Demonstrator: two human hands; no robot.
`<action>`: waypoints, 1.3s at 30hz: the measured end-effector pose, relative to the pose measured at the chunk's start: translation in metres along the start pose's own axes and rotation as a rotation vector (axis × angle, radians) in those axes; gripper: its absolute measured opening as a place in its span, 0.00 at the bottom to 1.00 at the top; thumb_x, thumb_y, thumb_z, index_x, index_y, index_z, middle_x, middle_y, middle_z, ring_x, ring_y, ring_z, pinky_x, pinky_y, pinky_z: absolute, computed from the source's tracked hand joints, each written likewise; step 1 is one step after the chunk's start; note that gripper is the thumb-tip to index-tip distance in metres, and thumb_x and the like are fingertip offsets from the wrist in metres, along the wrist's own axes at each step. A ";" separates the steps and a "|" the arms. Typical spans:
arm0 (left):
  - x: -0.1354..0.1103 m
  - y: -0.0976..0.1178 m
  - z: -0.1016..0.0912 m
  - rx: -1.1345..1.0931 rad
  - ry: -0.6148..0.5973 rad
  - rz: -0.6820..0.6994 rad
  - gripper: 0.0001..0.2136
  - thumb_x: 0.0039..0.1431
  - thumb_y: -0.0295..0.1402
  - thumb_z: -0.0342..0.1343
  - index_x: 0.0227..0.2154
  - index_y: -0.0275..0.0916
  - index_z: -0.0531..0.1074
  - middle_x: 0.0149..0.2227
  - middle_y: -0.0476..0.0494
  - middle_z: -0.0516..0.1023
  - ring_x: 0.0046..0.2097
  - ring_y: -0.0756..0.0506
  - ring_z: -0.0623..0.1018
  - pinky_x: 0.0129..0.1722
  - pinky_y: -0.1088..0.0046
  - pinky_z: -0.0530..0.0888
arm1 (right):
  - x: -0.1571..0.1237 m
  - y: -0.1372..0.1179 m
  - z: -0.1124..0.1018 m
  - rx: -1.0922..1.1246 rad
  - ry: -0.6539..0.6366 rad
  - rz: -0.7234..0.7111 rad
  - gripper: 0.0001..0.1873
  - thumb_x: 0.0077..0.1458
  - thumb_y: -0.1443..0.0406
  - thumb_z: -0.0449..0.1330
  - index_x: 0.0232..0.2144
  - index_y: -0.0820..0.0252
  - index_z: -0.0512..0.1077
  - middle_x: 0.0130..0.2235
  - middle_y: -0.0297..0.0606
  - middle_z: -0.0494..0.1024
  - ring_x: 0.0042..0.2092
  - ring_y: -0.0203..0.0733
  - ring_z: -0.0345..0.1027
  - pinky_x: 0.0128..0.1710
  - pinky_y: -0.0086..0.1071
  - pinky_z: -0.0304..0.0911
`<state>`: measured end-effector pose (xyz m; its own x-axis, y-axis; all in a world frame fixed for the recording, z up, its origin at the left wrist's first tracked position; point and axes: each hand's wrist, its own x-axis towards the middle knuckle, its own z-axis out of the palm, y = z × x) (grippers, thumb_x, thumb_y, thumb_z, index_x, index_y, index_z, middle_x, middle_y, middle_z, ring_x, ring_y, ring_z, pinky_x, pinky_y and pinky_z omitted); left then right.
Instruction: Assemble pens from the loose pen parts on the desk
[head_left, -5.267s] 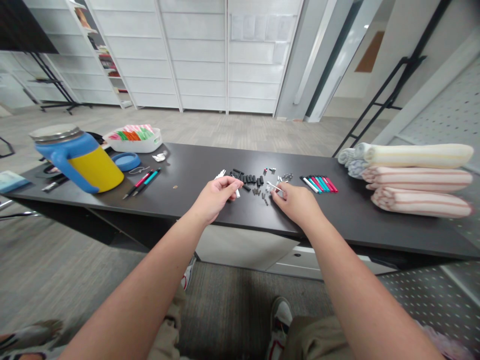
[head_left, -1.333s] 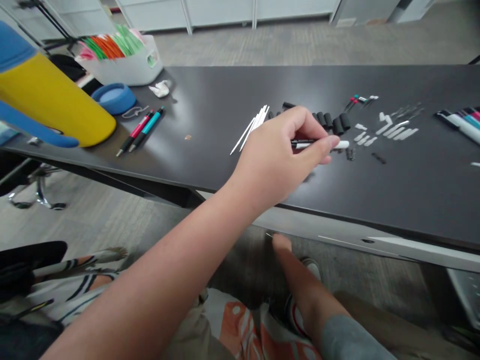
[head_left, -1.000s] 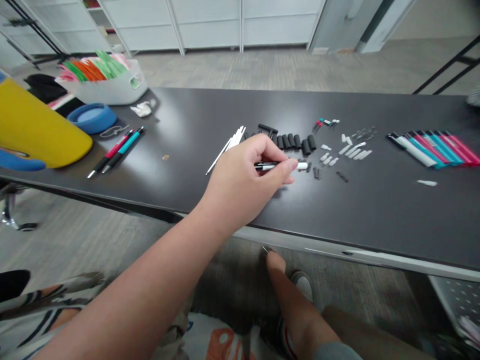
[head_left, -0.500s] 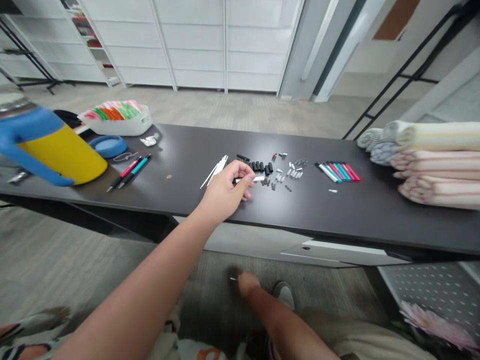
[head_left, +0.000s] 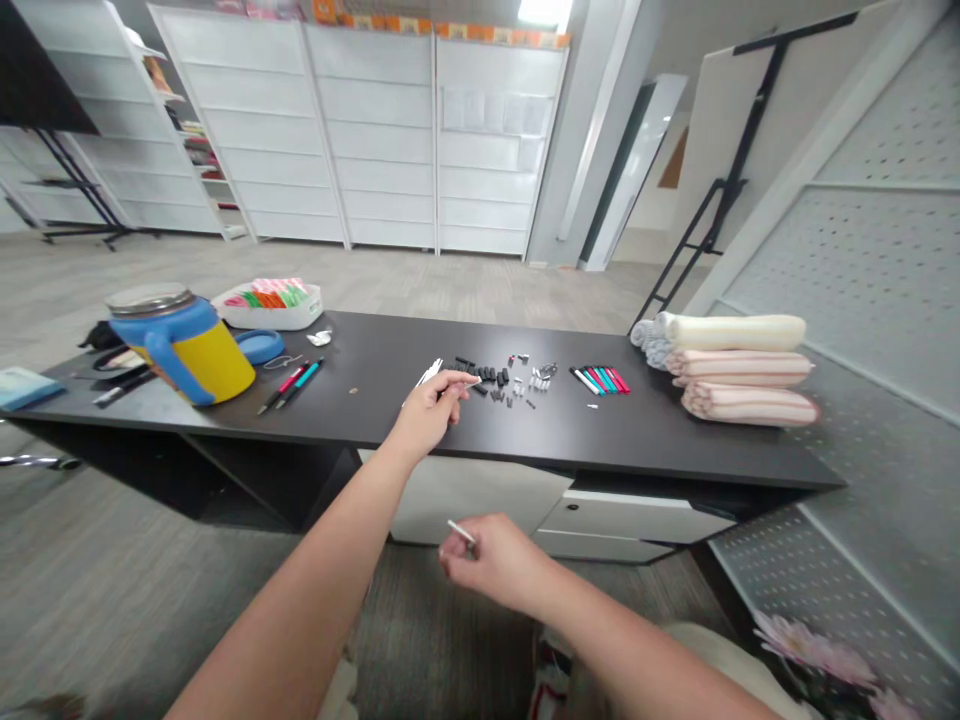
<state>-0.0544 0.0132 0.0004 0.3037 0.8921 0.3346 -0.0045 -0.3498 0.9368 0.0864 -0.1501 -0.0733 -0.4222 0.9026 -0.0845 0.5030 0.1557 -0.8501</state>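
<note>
Dark desk [head_left: 630, 445]: your left hand [head_left: 424, 418], fingers closed, pinches a white-tipped piece [head_left: 478, 380] near black grips [head_left: 491, 375]; your right hand [head_left: 496, 560], now raised from floor level, pinches a white stick [head_left: 460, 531], apparently occupying both.

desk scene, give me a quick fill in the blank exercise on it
The right hand holds a thin ____ stick.
The jug has a blue handle and a ____ lower body.
Seen from here, the rolled towels are piled toward the ____ end of the desk.
Missing words: white; yellow; right.
</note>
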 end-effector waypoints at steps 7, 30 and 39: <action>0.002 0.002 0.006 -0.028 -0.041 -0.005 0.14 0.69 0.43 0.58 0.49 0.41 0.80 0.38 0.47 0.77 0.27 0.54 0.71 0.29 0.77 0.68 | 0.014 -0.031 -0.080 0.092 0.399 -0.068 0.11 0.62 0.57 0.65 0.41 0.52 0.86 0.37 0.36 0.87 0.35 0.43 0.75 0.35 0.32 0.64; 0.002 0.008 0.027 0.402 -0.236 0.217 0.17 0.74 0.30 0.48 0.54 0.45 0.80 0.43 0.46 0.77 0.30 0.54 0.74 0.37 0.72 0.74 | 0.055 -0.001 -0.147 0.201 0.622 -0.076 0.17 0.59 0.51 0.68 0.38 0.58 0.84 0.36 0.40 0.86 0.37 0.45 0.77 0.37 0.35 0.66; -0.002 0.008 0.028 0.459 -0.213 0.218 0.15 0.75 0.34 0.49 0.54 0.44 0.80 0.44 0.44 0.80 0.32 0.51 0.76 0.39 0.70 0.76 | 0.046 0.001 -0.161 0.215 0.713 -0.030 0.21 0.59 0.47 0.67 0.38 0.58 0.82 0.39 0.41 0.86 0.39 0.47 0.77 0.40 0.35 0.65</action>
<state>-0.0284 0.0013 0.0041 0.5286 0.7241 0.4429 0.3130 -0.6513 0.6913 0.1888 -0.0434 0.0054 0.1948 0.9520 0.2363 0.3096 0.1689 -0.9357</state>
